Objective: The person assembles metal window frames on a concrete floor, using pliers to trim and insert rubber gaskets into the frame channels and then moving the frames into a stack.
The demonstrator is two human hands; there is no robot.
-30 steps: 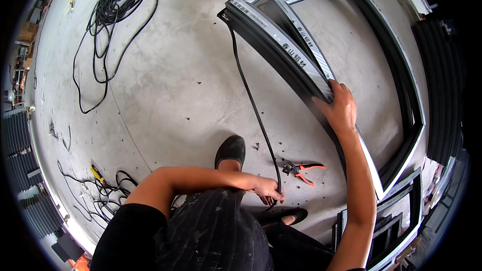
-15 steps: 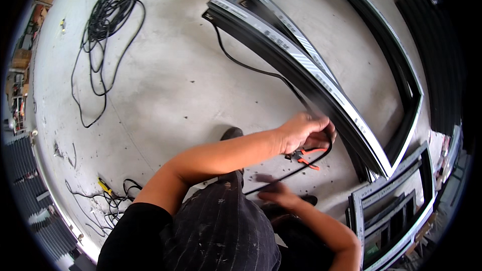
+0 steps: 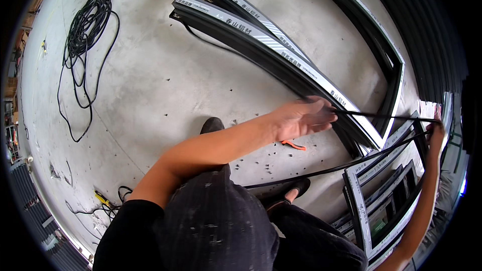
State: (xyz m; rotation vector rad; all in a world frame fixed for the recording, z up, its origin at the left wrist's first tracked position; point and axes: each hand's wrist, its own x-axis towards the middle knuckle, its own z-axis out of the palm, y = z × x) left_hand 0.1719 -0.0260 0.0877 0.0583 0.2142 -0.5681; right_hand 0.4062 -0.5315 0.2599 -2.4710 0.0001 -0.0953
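A long black rubber strip [image 3: 381, 115] runs between my two hands. My left hand [image 3: 301, 119], partly smeared by motion, is closed on it beside the near edge of a dark window frame [image 3: 291, 56] covered with pale printed film. My right hand [image 3: 436, 133] reaches far out to the right with the strip looped in its closed fingers. From there the strip runs back down to the left, past my legs. Another stretch of it hangs along the frame's side from the far left corner to my left hand. Orange-handled pliers [image 3: 293, 145] lie on the floor below my left hand.
Coiled black cable [image 3: 88, 25] lies on the floor at the far left. Near my left elbow are a yellow-handled tool [image 3: 102, 198] and tangled wires. Smaller frames [image 3: 359, 211] stand at the lower right, dark profiles [image 3: 422, 35] at the far right. Small dark bits dot the floor.
My right hand has swung from near my legs far out to the right, drawing the strip out with it. My left hand stays by the frame's edge. The whole view has shifted slightly.
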